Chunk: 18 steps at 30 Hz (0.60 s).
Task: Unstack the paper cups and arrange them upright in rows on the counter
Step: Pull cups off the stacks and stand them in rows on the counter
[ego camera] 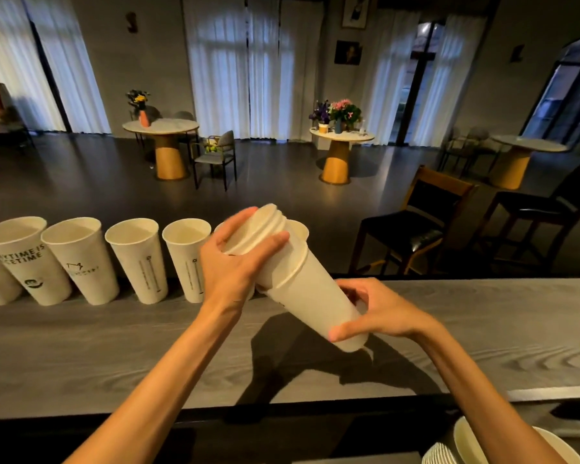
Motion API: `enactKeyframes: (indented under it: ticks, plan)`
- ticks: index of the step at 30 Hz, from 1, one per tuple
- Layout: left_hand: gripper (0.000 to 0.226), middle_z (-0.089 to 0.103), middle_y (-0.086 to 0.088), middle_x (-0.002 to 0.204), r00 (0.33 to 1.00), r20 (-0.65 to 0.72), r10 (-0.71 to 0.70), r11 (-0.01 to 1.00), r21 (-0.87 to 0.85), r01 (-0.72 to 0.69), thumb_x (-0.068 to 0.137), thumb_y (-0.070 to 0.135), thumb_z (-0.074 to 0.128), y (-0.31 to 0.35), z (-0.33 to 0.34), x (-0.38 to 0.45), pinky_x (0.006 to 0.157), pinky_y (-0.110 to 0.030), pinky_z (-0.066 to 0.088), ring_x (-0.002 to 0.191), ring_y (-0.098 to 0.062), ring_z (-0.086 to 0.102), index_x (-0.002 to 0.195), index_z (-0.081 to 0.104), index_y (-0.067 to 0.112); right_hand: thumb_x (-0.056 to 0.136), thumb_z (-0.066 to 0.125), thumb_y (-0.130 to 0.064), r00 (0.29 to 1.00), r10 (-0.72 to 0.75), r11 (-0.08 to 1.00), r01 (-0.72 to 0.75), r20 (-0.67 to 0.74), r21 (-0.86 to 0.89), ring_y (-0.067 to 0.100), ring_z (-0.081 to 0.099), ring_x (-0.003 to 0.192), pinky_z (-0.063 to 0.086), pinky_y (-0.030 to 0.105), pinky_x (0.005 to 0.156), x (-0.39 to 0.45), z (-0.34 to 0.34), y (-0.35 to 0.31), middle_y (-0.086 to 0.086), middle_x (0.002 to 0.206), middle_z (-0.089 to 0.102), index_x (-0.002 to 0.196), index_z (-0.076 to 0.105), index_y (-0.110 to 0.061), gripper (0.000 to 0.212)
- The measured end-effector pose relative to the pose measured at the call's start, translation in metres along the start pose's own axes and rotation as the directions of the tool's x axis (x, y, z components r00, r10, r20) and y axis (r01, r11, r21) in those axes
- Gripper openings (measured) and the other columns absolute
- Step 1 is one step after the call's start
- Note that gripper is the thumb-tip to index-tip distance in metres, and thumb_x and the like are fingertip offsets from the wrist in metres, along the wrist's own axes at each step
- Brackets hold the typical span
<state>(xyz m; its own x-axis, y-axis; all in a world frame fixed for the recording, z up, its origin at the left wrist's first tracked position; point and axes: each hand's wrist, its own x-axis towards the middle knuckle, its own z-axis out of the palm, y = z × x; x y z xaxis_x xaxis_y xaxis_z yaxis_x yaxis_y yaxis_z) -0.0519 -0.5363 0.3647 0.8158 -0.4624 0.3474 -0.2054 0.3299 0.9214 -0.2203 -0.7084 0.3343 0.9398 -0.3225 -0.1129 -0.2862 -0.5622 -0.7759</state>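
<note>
The stack of paper cups [302, 283] was held tilted above the grey counter [114, 356], rims up and to the left, base down and to the right; its upper end was gripped by the left hand [238, 259], fingers curled round the nested rims; its base was clasped by the right hand [372, 313], thumb underneath and fingers wrapped behind. A row of upright cups [134, 259] was seen along the counter's far edge, left of the stack, rims close together; two at the left end carried dark printing; the row's right end was hidden behind the left hand and the stack. The far edge to the right of the stack was left bare, and a broad band of wood was left open between the row and the dark near edge. More stacked cups [466, 443] were caught at the lower right corner, below the counter; beyond the counter, dark chairs [412, 226] and round tables [161, 127] with flowers were seen.
</note>
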Motion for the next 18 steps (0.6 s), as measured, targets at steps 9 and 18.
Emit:
enactKeyframes:
  ticks: [9, 18]
  plan:
    - [0.035, 0.074, 0.006, 0.101, 0.922, -0.353, -0.158, 0.943, -0.331, 0.035, 0.08, 0.049, 0.08, 0.037, -0.039, 0.034, 0.092, -0.037, 0.06, 0.095, -0.008, 0.072, 0.102, 0.066, 0.026, 0.059, 0.095, -0.017, 0.825, 0.242, 0.952, -0.1, -0.51, 0.289, 0.019, 0.059, 0.117, 0.051, 0.04, 0.099, 0.032, 0.003, 0.078, 0.001, 0.128, 0.062, 0.133, 0.051, -0.015, 0.086]
    - [0.035, 0.074, 0.009, 0.09, 0.908, -0.315, -0.277, 0.944, -0.267, 0.196, 0.08, 0.053, 0.076, 0.016, -0.047, 0.026, 0.071, -0.026, 0.056, 0.074, 0.0, 0.072, 0.1, 0.063, 0.027, 0.053, 0.097, -0.029, 0.815, 0.234, 0.972, -0.189, -0.53, 0.138, 0.026, 0.057, 0.123, 0.05, 0.051, 0.102, 0.106, 0.016, 0.081, 0.005, 0.132, 0.062, 0.131, 0.053, -0.017, 0.091]
